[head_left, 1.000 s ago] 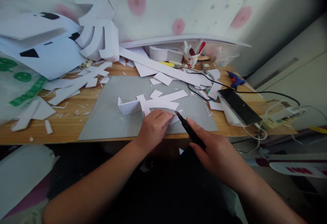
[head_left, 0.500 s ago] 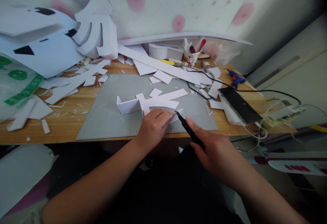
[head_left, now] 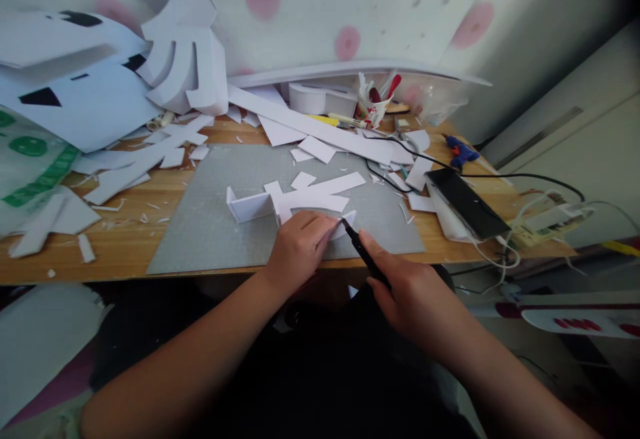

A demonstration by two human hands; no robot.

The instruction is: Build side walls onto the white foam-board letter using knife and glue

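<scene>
My right hand (head_left: 405, 285) is wrapped round the black handle of a craft knife (head_left: 364, 252). The knife's tip meets a white foam board piece (head_left: 345, 227) near my left fingertips. My left hand (head_left: 303, 242) is closed on that piece at the front of the grey cutting mat (head_left: 200, 225), and hides part of it. Just beyond my left hand lie white foam board strips (head_left: 320, 200), some branching and one curved. An upright, bent foam strip (head_left: 253, 208) stands to their left.
White offcuts (head_left: 135, 165) litter the wooden table (head_left: 120, 245). At the back are a long white strip (head_left: 310, 125) and a cup of tools (head_left: 371, 112). To the right lie a blue glue gun (head_left: 461, 152), a black phone-like slab (head_left: 467, 202), cables and a power strip (head_left: 543, 229).
The knife and my right hand have shifted slightly left and towards my left fingers. The right end of the foam piece sits a little higher. My left hand keeps its grip.
</scene>
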